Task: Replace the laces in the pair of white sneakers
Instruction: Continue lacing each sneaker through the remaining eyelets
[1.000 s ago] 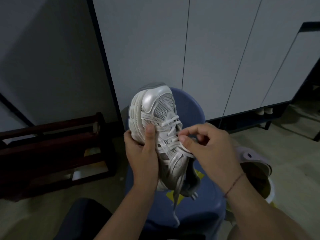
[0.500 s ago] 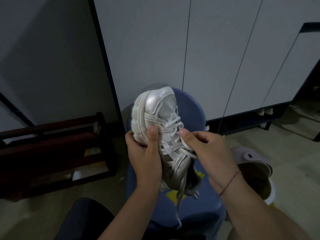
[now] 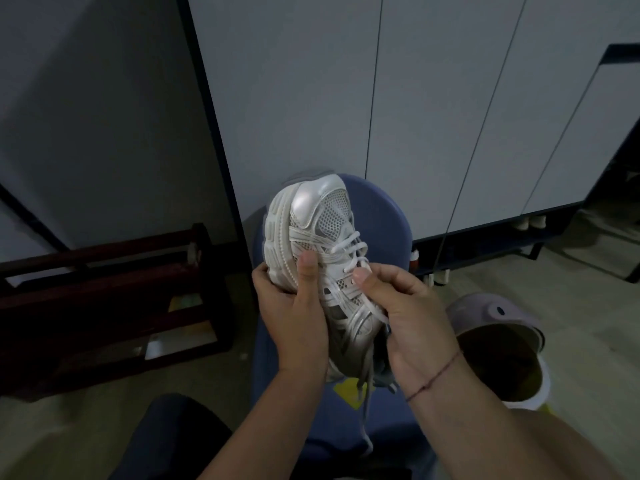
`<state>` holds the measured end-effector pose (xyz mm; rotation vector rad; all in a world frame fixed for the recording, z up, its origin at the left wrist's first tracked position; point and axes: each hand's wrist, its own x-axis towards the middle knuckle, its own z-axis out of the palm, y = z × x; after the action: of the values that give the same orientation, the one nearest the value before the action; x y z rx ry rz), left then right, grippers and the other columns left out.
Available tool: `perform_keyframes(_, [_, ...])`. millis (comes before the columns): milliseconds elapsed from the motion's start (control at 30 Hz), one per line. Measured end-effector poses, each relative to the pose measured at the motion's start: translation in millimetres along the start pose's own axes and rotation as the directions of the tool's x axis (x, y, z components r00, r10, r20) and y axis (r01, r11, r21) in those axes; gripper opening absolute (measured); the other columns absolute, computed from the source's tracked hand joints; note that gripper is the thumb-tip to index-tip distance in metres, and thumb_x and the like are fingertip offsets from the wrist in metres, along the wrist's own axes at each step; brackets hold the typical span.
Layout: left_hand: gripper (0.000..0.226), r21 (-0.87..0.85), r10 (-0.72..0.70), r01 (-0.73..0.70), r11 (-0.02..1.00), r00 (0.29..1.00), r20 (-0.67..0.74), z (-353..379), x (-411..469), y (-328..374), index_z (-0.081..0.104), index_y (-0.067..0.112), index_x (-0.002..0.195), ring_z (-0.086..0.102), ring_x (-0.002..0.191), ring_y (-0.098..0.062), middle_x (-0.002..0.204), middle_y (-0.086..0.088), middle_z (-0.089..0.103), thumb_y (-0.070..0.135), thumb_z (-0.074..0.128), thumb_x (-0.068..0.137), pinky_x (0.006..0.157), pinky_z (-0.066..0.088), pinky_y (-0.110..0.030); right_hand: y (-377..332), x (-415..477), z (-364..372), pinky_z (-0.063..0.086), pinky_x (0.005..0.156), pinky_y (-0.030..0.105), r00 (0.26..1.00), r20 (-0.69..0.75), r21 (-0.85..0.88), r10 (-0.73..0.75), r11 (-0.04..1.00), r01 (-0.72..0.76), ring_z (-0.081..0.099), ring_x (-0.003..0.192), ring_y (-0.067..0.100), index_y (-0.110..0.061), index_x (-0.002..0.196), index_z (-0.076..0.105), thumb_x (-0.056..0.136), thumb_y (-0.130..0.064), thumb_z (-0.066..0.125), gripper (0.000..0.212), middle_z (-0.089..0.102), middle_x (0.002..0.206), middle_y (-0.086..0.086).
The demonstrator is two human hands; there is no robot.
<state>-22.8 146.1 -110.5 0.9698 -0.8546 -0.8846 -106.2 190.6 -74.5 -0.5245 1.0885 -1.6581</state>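
Observation:
A white sneaker [image 3: 311,220] is held up in front of me, toe pointing away, over a blue stool. My left hand [image 3: 294,313] grips its left side, thumb pressed on the upper near the sole. My right hand [image 3: 405,306] holds the right side, thumb and fingers curled at the white lace [image 3: 349,244] in the upper eyelets. A loose lace end [image 3: 363,410] hangs down below the heel. The second sneaker of the pair is not in view.
The blue stool [image 3: 381,216] stands against grey cabinet doors [image 3: 433,98]. A dark wooden rack [image 3: 104,292] sits on the floor to the left. A lilac-lidded bin [image 3: 498,341] is at the right. My dark-clothed knee [image 3: 166,441] is at the bottom.
My right hand moved from pinching the lace mid-shoe with raised fingers to closing down against the sneaker's right side. The sneaker shifted slightly up.

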Motion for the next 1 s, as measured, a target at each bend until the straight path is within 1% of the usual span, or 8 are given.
perform_keyframes(167, [0.051, -0.015, -0.046, 0.046, 0.999, 0.999, -0.015, -0.4, 5.0, -0.6, 0.055, 0.021, 0.110, 0.065, 0.086, 0.008, 0.103, 0.009, 0.067, 0.055, 0.062, 0.073, 0.068, 0.050, -0.009, 0.6, -4.4, 2.7, 0.056, 0.058, 0.027, 0.997, 0.075, 0.026, -0.031, 0.999, 0.029, 0.070, 0.069, 0.022, 0.000, 0.085, 0.069, 0.063, -0.012, 0.070, 0.025, 0.072, 0.079, 0.016])
perform_keyframes(367, [0.056, -0.052, -0.127, 0.125, 0.991, 0.991, -0.031, -6.1, 10.6, -1.5, 0.058, 0.014, 0.113, 0.069, 0.099, -0.013, 0.107, 0.000, 0.071, 0.054, 0.066, 0.074, 0.090, 0.055, -0.040, 3.8, -2.5, 0.9, 0.056, 0.068, 0.029, 0.976, 0.205, -0.153, -0.077, 0.982, 0.109, 0.068, 0.074, 0.023, -0.009, 0.079, 0.073, 0.061, -0.018, 0.075, 0.021, 0.070, 0.079, 0.015])
perform_keyframes(500, [0.058, -0.064, -0.196, 0.196, 0.978, 0.981, 0.005, -8.5, 14.3, -0.3, 0.059, 0.011, 0.116, 0.070, 0.099, -0.015, 0.109, -0.003, 0.072, 0.053, 0.065, 0.077, 0.089, 0.057, -0.039, -2.5, -1.3, -0.4, 0.055, 0.070, 0.029, 0.962, 0.261, -0.230, -0.079, 0.963, 0.141, 0.060, 0.074, 0.025, -0.012, 0.076, 0.074, 0.059, -0.025, 0.076, 0.021, 0.062, 0.079, 0.020])
perform_keyframes(600, [0.047, -0.119, -0.308, 0.314, 0.942, 0.949, 0.067, -10.5, 20.8, 1.3, 0.062, 0.012, 0.120, 0.072, 0.097, -0.016, 0.111, -0.005, 0.073, 0.047, 0.060, 0.088, 0.083, 0.059, -0.031, -13.3, 7.3, -6.5, 0.049, 0.055, 0.019, 0.974, 0.208, -0.153, -0.084, 0.981, 0.117, 0.057, 0.057, 0.012, -0.014, 0.068, 0.076, 0.061, -0.027, 0.072, 0.015, 0.062, 0.062, 0.005])
perform_keyframes(700, [0.046, -0.152, -0.390, 0.418, 0.896, 0.903, 0.182, -10.1, 24.9, 3.9, 0.066, 0.015, 0.115, 0.072, 0.096, -0.026, 0.105, -0.009, 0.075, 0.049, 0.058, 0.085, 0.086, 0.058, -0.042, -21.2, 15.1, -13.6, 0.035, 0.048, 0.015, 0.982, 0.163, -0.111, -0.092, 0.988, 0.111, 0.036, 0.051, 0.007, -0.017, 0.063, 0.075, 0.070, -0.031, 0.064, 0.020, 0.047, 0.061, 0.000])
perform_keyframes(867, [0.054, -0.098, -0.391, 0.436, 0.895, 0.870, 0.299, -8.2, 25.0, 3.9, 0.067, 0.016, 0.113, 0.071, 0.099, -0.030, 0.106, -0.011, 0.074, 0.053, 0.058, 0.076, 0.096, 0.052, -0.051, -32.6, 14.3, -14.8, 0.040, 0.047, 0.017, 0.974, 0.222, 0.122, 0.038, 0.990, -0.066, 0.041, 0.049, 0.008, -0.014, 0.058, 0.063, 0.076, -0.020, 0.057, 0.020, 0.056, 0.063, -0.002])
perform_keyframes(933, [0.053, -0.097, -0.378, 0.428, 0.899, 0.867, 0.324, -8.8, 25.5, 2.4, 0.067, 0.016, 0.114, 0.070, 0.101, -0.030, 0.108, -0.012, 0.073, 0.053, 0.059, 0.077, 0.098, 0.051, -0.053, -35.5, 14.9, -18.1, 0.041, 0.048, 0.020, 0.976, 0.213, 0.042, 0.038, 0.998, -0.048, 0.041, 0.050, 0.011, -0.014, 0.057, 0.054, 0.079, -0.027, 0.057, 0.025, 0.052, 0.061, 0.000])
perform_keyframes(1000, [0.057, -0.097, -0.365, 0.418, 0.903, 0.867, 0.339, -8.8, 26.7, 1.8, 0.066, 0.015, 0.118, 0.069, 0.104, -0.031, 0.111, -0.012, 0.073, 0.053, 0.060, 0.076, 0.099, 0.049, -0.053, -35.7, 15.5, -22.6, 0.039, 0.055, 0.024, 0.978, 0.210, -0.229, -0.011, 0.972, 0.060, 0.038, 0.052, 0.015, -0.016, 0.050, 0.047, 0.075, -0.048, 0.059, 0.043, 0.043, 0.057, 0.002])
